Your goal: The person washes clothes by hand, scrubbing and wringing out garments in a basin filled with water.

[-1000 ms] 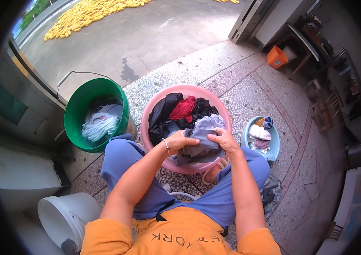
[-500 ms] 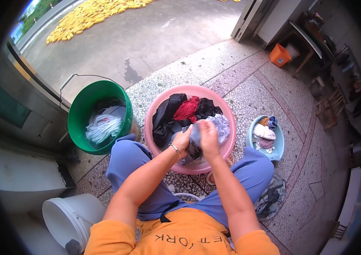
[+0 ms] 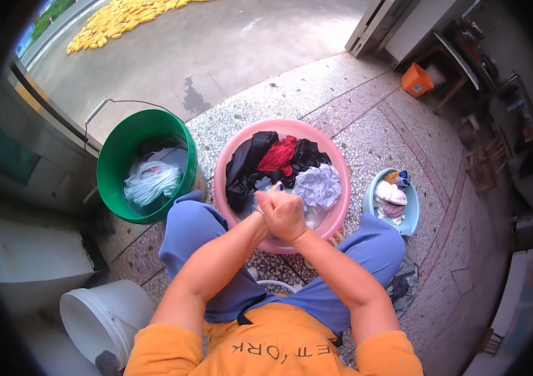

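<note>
My two hands are pressed together over the near part of a pink basin (image 3: 220, 175). My right hand (image 3: 286, 216) is closed in a fist and covers most of my left hand (image 3: 268, 203), which wears a bracelet at the wrist. A grey-blue cloth (image 3: 262, 185) shows just beyond the hands, its gripped part hidden by them. Around it in the basin lie a crumpled pale lavender garment (image 3: 318, 187) on the right, a red cloth (image 3: 278, 155) at the back, and black garments (image 3: 248, 164) at the left and back.
A green bucket (image 3: 108, 188) with pale wet cloth stands left. To the right sits a small light-blue basin (image 3: 412, 216) with small clothes. A white bucket (image 3: 100, 316) is at the lower left, an orange bin (image 3: 416, 80) at the far right. Yellow corn cobs (image 3: 122, 24) lie outside.
My hands have come together and moved slightly nearer to me; the right one now covers the left. The pale lavender garment shows more fully. The view has shifted slightly.
</note>
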`<move>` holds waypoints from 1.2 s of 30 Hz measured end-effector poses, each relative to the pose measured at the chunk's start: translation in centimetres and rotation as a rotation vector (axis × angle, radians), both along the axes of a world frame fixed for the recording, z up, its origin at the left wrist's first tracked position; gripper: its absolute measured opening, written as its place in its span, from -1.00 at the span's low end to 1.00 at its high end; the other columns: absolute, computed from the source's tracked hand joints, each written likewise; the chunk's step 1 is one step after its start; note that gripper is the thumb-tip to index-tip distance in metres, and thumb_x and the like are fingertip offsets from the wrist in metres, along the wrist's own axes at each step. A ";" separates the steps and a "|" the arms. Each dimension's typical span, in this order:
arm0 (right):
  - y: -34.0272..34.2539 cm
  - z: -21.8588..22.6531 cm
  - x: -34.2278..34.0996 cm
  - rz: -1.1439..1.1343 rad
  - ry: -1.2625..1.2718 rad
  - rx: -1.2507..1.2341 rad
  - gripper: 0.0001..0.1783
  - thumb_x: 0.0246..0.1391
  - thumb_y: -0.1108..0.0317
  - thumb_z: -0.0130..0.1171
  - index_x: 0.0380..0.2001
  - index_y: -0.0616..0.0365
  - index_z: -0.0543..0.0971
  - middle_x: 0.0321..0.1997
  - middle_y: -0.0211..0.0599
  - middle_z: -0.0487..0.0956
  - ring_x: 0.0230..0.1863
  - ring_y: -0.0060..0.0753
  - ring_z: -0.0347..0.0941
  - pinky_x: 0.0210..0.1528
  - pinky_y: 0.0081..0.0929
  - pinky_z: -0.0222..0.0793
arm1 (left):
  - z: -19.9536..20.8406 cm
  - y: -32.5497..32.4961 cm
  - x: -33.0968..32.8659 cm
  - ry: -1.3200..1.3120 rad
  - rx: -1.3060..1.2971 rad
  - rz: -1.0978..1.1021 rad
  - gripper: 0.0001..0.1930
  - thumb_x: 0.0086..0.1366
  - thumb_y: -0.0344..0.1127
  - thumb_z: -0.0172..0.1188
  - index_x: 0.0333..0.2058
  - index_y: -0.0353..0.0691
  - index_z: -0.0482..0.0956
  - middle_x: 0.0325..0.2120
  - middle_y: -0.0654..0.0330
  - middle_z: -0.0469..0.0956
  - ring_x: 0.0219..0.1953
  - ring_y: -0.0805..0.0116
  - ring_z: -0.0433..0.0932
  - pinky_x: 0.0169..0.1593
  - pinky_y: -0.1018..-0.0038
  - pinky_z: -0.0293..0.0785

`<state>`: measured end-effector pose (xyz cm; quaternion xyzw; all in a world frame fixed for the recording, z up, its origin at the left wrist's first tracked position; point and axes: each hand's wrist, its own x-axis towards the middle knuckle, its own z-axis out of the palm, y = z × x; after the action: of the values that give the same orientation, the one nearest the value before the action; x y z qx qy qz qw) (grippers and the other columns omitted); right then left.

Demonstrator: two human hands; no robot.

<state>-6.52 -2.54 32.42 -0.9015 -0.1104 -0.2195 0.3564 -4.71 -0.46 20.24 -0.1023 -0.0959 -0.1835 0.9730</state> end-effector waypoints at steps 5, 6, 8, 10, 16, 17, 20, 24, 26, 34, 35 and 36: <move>-7.0 -3.5 2.2 -0.409 0.124 -0.138 -0.59 0.10 0.15 -0.04 -0.73 0.14 0.40 -0.68 -0.04 0.44 -0.61 0.04 0.40 -0.58 -0.14 0.28 | 3.7 0.5 0.2 0.293 0.949 -0.741 -0.72 0.24 -0.07 -0.08 -0.42 -0.11 0.51 -0.48 0.20 0.55 -0.46 0.34 0.54 -0.38 0.41 0.49; -8.1 -4.2 2.3 -0.388 0.182 -0.132 -0.60 0.10 0.15 -0.04 -0.72 0.14 0.40 -0.65 -0.01 0.46 -0.59 0.06 0.42 -0.57 -0.11 0.29 | 3.5 0.4 0.0 0.291 0.951 -0.753 -0.72 0.24 -0.07 -0.08 -0.42 -0.11 0.51 -0.48 0.20 0.55 -0.46 0.34 0.54 -0.38 0.41 0.49; -6.8 -3.7 1.6 -0.365 0.130 -0.097 -0.60 0.10 0.15 -0.04 -0.72 0.14 0.39 -0.67 -0.02 0.44 -0.58 0.09 0.40 -0.56 -0.10 0.27 | 3.6 0.2 0.0 0.315 1.020 -0.666 -0.69 0.19 0.00 -0.04 -0.38 -0.11 0.50 -0.49 0.25 0.53 -0.49 0.38 0.49 -0.47 0.40 0.39; -4.5 -2.5 0.0 -0.202 0.087 -0.022 -0.62 0.10 0.16 -0.04 -0.71 0.14 0.37 -0.66 -0.03 0.41 -0.57 0.13 0.36 -0.55 -0.11 0.24 | 4.7 0.9 0.6 0.275 0.996 -0.538 -0.61 0.21 0.05 -0.07 -0.60 -0.10 0.45 -0.61 0.27 0.47 -0.60 0.34 0.45 -0.47 0.40 0.36; -6.5 -4.2 -0.2 -0.350 0.138 0.014 -0.63 0.13 0.19 -0.07 -0.66 0.19 0.43 -0.61 0.06 0.42 -0.55 0.15 0.36 -0.53 -0.11 0.22 | 5.0 0.8 1.4 0.310 1.057 -0.761 -0.73 0.19 -0.10 -0.01 -0.55 -0.12 0.45 -0.60 0.28 0.49 -0.61 0.37 0.46 -0.45 0.46 0.39; -9.1 -5.8 -0.1 -0.362 0.167 -0.129 -0.62 0.13 0.17 -0.08 -0.65 0.18 0.44 -0.60 0.06 0.42 -0.54 0.13 0.37 -0.54 -0.11 0.22 | 6.7 0.6 1.0 0.163 0.932 -0.815 -0.74 0.21 -0.10 -0.02 -0.47 -0.16 0.48 -0.56 0.27 0.52 -0.55 0.37 0.50 -0.39 0.46 0.44; -12.5 -7.5 -0.7 -0.423 0.364 -0.241 -0.60 0.15 0.12 -0.10 -0.58 0.18 0.49 -0.56 -0.05 0.52 -0.52 -0.08 0.47 -0.49 -0.25 0.31 | 7.6 1.9 1.2 0.181 0.786 -0.789 -0.61 0.21 0.03 -0.02 -0.32 -0.23 0.50 -0.36 0.10 0.57 -0.34 0.25 0.55 -0.11 0.29 0.45; -13.4 -5.1 -2.2 -0.122 0.811 1.191 -0.69 0.12 0.18 0.02 -0.38 0.25 0.52 -0.43 -0.38 0.55 -0.43 -0.52 0.47 -0.32 -0.50 0.38 | 8.6 4.0 2.9 0.266 0.850 -0.645 -0.46 0.17 0.22 -0.05 -0.33 -0.22 0.50 -0.35 0.12 0.56 -0.31 0.27 0.56 -0.10 0.30 0.45; -15.0 -3.3 -3.4 -0.008 0.825 1.405 -0.79 0.06 0.32 0.09 -0.30 0.24 0.51 -0.32 -0.33 0.56 -0.34 -0.48 0.49 -0.22 -0.50 0.42 | 8.9 3.7 2.7 0.172 0.929 -0.649 -0.58 0.14 0.05 0.12 -0.27 -0.23 0.50 -0.34 0.16 0.55 -0.32 0.33 0.55 -0.15 0.37 0.48; -15.4 -5.3 -3.8 -0.291 0.514 1.172 -0.78 0.14 0.27 -0.01 -0.34 0.19 0.53 -0.39 -0.41 0.51 -0.39 -0.61 0.39 -0.27 -0.62 0.34 | 8.5 3.0 2.3 -0.141 1.272 -0.657 -0.81 0.11 -0.33 0.17 -0.29 -0.24 0.47 -0.39 0.22 0.51 -0.36 0.44 0.51 -0.26 0.49 0.46; -14.8 -5.7 -3.6 -0.317 0.452 1.020 -0.72 0.16 0.19 -0.03 -0.36 0.18 0.53 -0.43 -0.46 0.48 -0.42 -0.68 0.31 -0.32 -0.68 0.26 | 8.1 2.8 2.2 -0.095 1.223 -0.567 -0.83 0.14 -0.33 0.14 -0.30 -0.23 0.46 -0.39 0.23 0.50 -0.36 0.44 0.50 -0.25 0.47 0.45; -14.3 -5.9 -3.3 -0.312 0.452 1.021 -0.72 0.16 0.19 -0.03 -0.36 0.18 0.53 -0.43 -0.46 0.48 -0.42 -0.68 0.31 -0.32 -0.68 0.26 | 7.7 2.6 2.3 -0.051 1.172 -0.477 -0.85 0.16 -0.33 0.11 -0.31 -0.22 0.46 -0.39 0.24 0.50 -0.35 0.44 0.49 -0.24 0.46 0.44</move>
<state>-9.85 -16.84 26.49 -0.6454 0.2225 -0.0970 0.7242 -2.45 2.14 27.96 0.4336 0.0227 -0.4198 0.7971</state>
